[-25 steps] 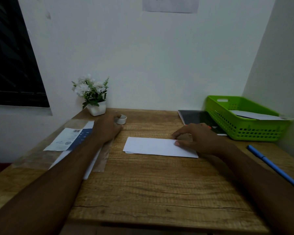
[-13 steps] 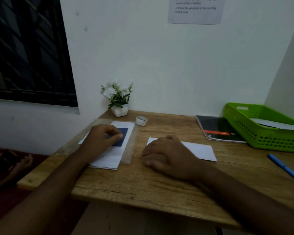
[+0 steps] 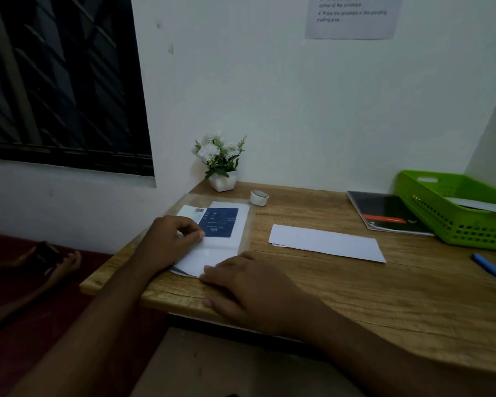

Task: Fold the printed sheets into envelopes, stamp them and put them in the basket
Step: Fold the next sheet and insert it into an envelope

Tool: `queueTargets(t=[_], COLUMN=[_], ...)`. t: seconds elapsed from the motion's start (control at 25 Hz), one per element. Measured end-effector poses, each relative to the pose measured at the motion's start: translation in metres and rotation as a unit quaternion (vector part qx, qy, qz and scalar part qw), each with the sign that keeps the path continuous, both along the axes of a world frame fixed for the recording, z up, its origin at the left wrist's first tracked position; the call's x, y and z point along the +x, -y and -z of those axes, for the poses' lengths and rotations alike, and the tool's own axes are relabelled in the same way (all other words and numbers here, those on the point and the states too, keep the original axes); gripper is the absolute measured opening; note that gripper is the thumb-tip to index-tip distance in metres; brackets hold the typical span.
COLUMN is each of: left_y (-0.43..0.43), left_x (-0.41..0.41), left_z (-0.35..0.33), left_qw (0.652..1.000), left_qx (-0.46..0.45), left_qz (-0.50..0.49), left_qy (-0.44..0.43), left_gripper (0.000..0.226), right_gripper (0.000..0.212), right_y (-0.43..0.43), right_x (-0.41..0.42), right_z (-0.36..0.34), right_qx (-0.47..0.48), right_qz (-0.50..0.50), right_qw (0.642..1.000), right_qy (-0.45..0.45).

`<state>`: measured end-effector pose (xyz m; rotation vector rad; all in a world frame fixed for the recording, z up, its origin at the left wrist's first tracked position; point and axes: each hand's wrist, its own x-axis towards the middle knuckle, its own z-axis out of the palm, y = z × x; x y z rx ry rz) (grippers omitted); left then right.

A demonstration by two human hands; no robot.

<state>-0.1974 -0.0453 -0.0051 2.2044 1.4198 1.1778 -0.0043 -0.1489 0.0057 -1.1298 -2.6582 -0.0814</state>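
Observation:
A stack of printed sheets with a dark blue panel lies in a clear sleeve at the desk's left end. My left hand rests on the sheets, its curled fingertips pinching at the blue panel's lower left corner. My right hand lies flat on the desk, fingers straight, its fingertips touching the stack's near corner. A folded white envelope lies in the middle of the desk. The green basket stands at the far right with a white envelope inside.
A small white ring-shaped object and a potted white flower stand at the back left. A dark notebook lies beside the basket, a blue pen at the right edge. Another person's hand shows below left.
My right hand left the folded envelope and moved left to the near corner of the printed stack. My left hand came back from the white ring onto the sheets. The camera turned left.

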Motion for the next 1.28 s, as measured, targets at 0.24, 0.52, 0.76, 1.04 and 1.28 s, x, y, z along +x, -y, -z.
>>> queueTargets(t=[0.24,0.52,0.76,1.04,1.28], left_y=[0.003,0.017,0.032,0.075,0.037], left_x=[0.002,0.007,0.014,0.066,0.094], left_z=[-0.001,-0.004,-0.003,-0.009,-0.039], left_qw=[1.0,0.998,0.979,0.956,0.958], left_qx=[-0.011,0.027,0.179,0.25,0.257], left_qz=[0.009,0.036,0.069,0.129,0.117], left_qy=[-0.027,-0.043,-0.068,0.083,0.052], left_gripper=[0.006,0.007,0.023,0.032,0.032], right_gripper=[0.048,0.019,0.009,0.05,0.077], right_y=[0.032,0.087,0.13,0.134,0.07], right_x=[0.008,0.046,0.079,0.122,0.19], right_z=[0.007,-0.004,-0.019,-0.039,-0.042], right_qx=[0.095,0.112,0.095,0.03,-0.298], right_qz=[0.017,0.002,0.061,0.134,0.146], right_qw=[0.995,0.979,0.915,0.747,0.655], right_qy=[0.025,-0.173,-0.388,-0.651,-0.678])
